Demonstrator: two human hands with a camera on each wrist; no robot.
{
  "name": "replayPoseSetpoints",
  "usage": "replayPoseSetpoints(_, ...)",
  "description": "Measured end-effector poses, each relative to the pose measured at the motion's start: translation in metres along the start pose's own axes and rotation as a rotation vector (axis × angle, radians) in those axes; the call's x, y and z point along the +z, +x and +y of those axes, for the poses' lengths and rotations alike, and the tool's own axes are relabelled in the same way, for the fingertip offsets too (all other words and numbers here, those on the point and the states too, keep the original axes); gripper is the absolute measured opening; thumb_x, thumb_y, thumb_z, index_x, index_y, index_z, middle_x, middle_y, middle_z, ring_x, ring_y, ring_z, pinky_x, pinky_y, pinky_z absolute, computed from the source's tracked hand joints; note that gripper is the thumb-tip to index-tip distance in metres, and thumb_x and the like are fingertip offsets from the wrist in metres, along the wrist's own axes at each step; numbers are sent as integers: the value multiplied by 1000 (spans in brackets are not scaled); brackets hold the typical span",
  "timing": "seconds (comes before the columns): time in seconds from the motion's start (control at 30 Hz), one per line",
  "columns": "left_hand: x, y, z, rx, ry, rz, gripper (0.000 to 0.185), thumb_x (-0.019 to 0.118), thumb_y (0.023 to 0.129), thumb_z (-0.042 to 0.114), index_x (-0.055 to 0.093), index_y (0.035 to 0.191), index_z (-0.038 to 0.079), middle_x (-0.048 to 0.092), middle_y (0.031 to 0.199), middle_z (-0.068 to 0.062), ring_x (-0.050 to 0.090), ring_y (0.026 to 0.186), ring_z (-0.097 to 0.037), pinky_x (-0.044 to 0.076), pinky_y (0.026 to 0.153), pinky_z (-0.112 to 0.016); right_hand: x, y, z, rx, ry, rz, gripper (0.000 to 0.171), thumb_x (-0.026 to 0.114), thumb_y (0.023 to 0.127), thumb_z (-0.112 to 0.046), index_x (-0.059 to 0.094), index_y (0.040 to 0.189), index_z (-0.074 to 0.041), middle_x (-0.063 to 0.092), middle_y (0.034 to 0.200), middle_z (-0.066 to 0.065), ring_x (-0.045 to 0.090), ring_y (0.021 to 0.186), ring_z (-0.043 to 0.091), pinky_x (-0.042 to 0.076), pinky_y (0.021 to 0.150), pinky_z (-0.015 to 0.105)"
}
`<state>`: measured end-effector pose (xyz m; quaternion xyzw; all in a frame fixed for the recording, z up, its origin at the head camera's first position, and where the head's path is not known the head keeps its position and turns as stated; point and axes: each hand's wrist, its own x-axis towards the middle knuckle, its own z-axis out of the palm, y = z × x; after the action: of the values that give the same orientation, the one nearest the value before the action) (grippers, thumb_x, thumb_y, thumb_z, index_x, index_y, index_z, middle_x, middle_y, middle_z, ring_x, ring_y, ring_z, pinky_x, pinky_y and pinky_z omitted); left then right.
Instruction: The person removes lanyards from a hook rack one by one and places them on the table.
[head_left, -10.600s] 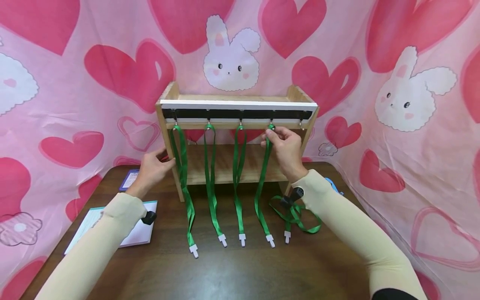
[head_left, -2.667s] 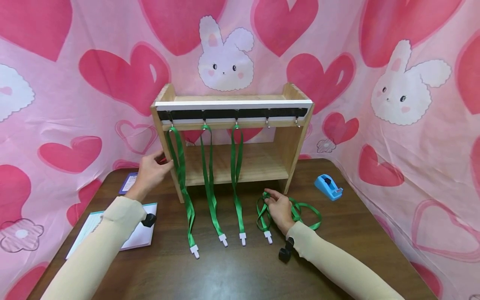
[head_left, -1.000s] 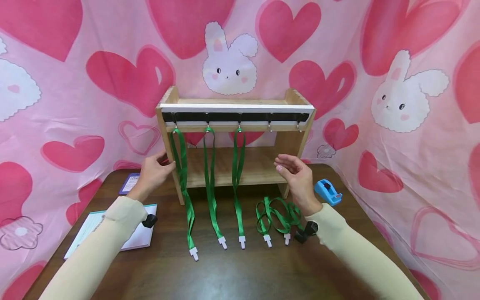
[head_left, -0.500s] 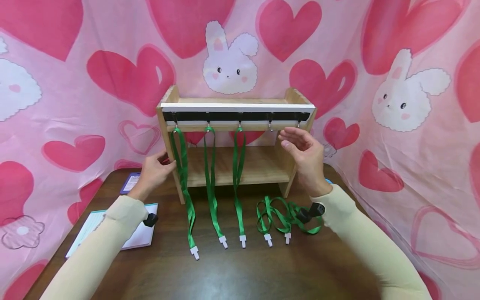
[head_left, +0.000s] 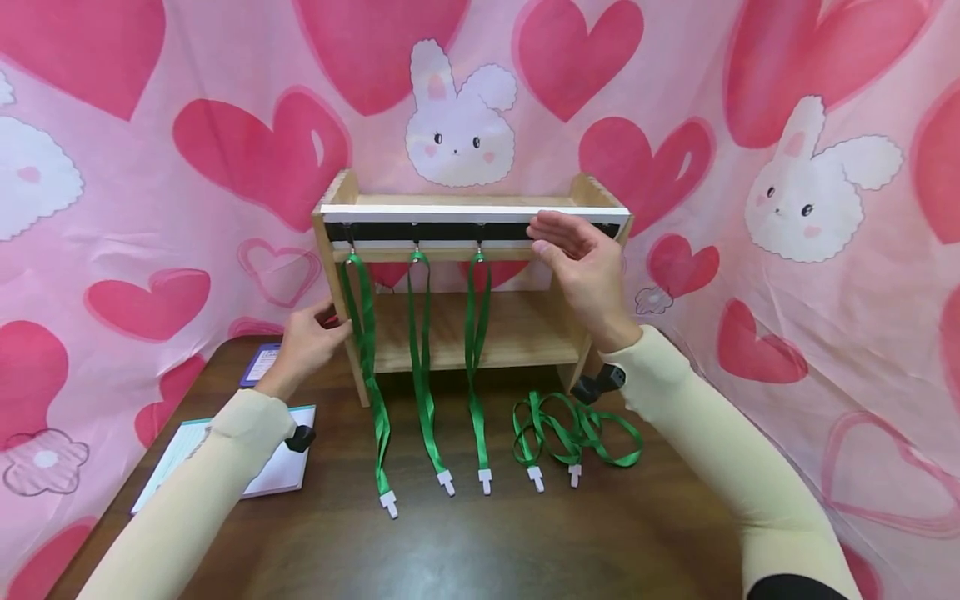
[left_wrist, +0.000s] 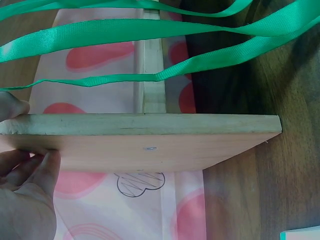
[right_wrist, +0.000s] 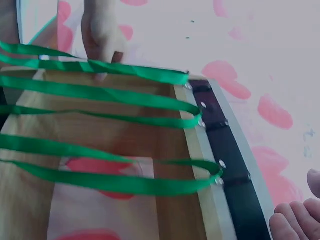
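The right hand [head_left: 581, 267], its grip loosely spread and holding nothing, hovers at the black hook strip [head_left: 450, 231] of the small wooden shelf [head_left: 480, 333] at frame centre. Three green ribbon lanyards [head_left: 420, 358] hang left of it (two more lie coiled [head_left: 570, 429] on the desk [head_left: 480, 533] below). The left hand [head_left: 307, 342] grips the shelf's left side.

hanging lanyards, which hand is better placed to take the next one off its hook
Probably the right hand: it hovers open beside the third hanging lanyard. The left hand grips the rack's left side.
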<state>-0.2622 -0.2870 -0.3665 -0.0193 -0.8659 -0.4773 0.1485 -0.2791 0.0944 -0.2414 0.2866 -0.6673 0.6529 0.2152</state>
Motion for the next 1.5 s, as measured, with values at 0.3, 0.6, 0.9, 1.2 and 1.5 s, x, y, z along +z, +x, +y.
replayPoseSetpoints(0.3, 0, 0, -1, -10, -15, 0, 60, 64, 99, 24, 44, 154, 8, 56, 147, -23, 57, 133, -39, 51, 104, -47, 22, 2, 10, 56, -33, -95, 40, 72, 92, -3, 65, 131, -2, 69, 132, 17, 70, 119, 22, 56, 102, 23)
replayPoseSetpoints(0.6, 1, 2, 0, 16, -11, 3, 58, 65, 99, 23, 46, 151, 5, 59, 143, -24, 60, 129, -37, 53, 101, -45, 29, 1, 19, 114, -73, -109, 39, 73, 92, -8, 66, 130, -6, 71, 130, 10, 70, 118, 20, 56, 103, 27)
replayPoseSetpoints(0.9, 1, 2, 1, 23, -5, 13, 56, 65, 98, 23, 49, 150, 7, 61, 141, -23, 61, 128, -37, 53, 100, -43, 35, -6, 29, 173, -120, -122, 35, 72, 93, -10, 68, 128, -10, 73, 128, 6, 70, 117, 15, 58, 99, 25)
replayPoseSetpoints(1.2, 0, 3, 1, 30, 0, 15, 57, 66, 98, 23, 49, 150, 5, 60, 142, -24, 61, 129, -37, 53, 101, -44, 43, -10, 37, 231, -104, -93, 34, 73, 93, -14, 70, 126, -9, 73, 127, 10, 70, 113, 16, 58, 98, 25)
replayPoseSetpoints(1.5, 1, 2, -1, 29, 5, 17, 56, 65, 98, 20, 49, 149, 4, 60, 141, -25, 61, 128, -38, 52, 100, -45, 50, -14, 47, 293, -114, -88, 32, 73, 94, -21, 73, 124, -10, 76, 121, 8, 71, 107, 14, 59, 96, 27)
